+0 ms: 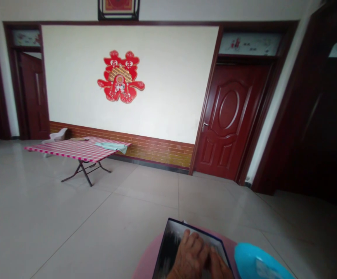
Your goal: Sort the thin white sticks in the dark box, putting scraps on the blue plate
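A shallow open box (162,252) with a dark blue rim and a pale inner wall lies on a round pink surface (146,257), cut off by the bottom edge of the view. My left hand (189,254) reaches into the box, its fingers bent and pressed together. Close against it on the right is my right hand (218,265), partly cut off, with its fingers drawn in toward the left one. Whatever the two hands hold between them is hidden by the fingers. Dark and whitish streaks inside the box are too blurred to name.
Right of the box is a bright blue plastic basin (248,257) with something pale and clear in it. A folding table (66,149) with a pink checked cover stands across the tiled floor, bearing a light green cloth (113,147). A dark red door (226,120) is closed.
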Demonstrator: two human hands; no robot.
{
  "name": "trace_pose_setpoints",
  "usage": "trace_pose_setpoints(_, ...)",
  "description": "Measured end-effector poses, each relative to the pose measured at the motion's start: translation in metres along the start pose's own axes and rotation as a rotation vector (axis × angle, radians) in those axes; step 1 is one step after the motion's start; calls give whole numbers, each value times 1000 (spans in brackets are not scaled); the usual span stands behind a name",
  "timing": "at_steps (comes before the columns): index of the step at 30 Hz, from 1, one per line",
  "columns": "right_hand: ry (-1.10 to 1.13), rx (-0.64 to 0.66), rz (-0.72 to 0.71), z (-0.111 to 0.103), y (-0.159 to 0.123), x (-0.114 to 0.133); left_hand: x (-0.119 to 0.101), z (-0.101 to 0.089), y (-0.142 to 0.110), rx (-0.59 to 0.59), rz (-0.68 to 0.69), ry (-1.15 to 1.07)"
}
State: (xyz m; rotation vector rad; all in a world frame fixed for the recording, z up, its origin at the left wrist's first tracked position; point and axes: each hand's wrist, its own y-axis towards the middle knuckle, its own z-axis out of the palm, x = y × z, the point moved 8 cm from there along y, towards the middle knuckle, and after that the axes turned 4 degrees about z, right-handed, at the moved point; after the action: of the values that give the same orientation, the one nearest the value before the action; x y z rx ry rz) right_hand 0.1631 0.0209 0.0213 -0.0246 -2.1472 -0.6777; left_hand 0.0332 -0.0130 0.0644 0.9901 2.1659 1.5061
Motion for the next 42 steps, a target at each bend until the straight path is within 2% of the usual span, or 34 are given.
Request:
trace_pose_setpoints(4,29,1,44,4,-1,-11,2,-1,2,60,-52,-69)
trace_pose_setpoints(11,51,42,120,7,-2,-25,3,0,1,119,-94,-57)
trace_pose_setpoints(16,90,67,184,3,-6,-7,6,1,7,241,-142,-32)
trace_pose_setpoints(19,153,78,262,2,-12,11,5,0,7,323,-115,-12)
trace_pose_setpoints(23,207,49,293,4,-16,26,5,6,-1,343,-69,-9)
trace_pose_setpoints(26,187,-5,272,1,-17,27,13,10,-8,310,-106,-15)
trace_pose_setpoints(28,134,-23,253,0,-18,27,25,7,-11,232,-188,-66)
trace_pose_setpoints(30,98,-24,229,0,-20,28,46,1,-14,122,-348,-176)
trace_pose_setpoints(33,82,9,160,5,-19,33,88,2,-29,20,-770,-428)
trace_pose_setpoints(35,42,59,102,14,-18,36,106,6,-42,-16,-1023,-599)
trace_pose_setpoints(36,4,98,72,20,-17,38,111,7,-46,-42,-1107,-667)
trace_pose_setpoints(39,-153,249,-27,42,-18,44,118,7,-49,-111,-1216,-780)
trace_pose_setpoints(42,-264,393,-139,62,-23,56,118,6,-49,-118,-1230,-786)
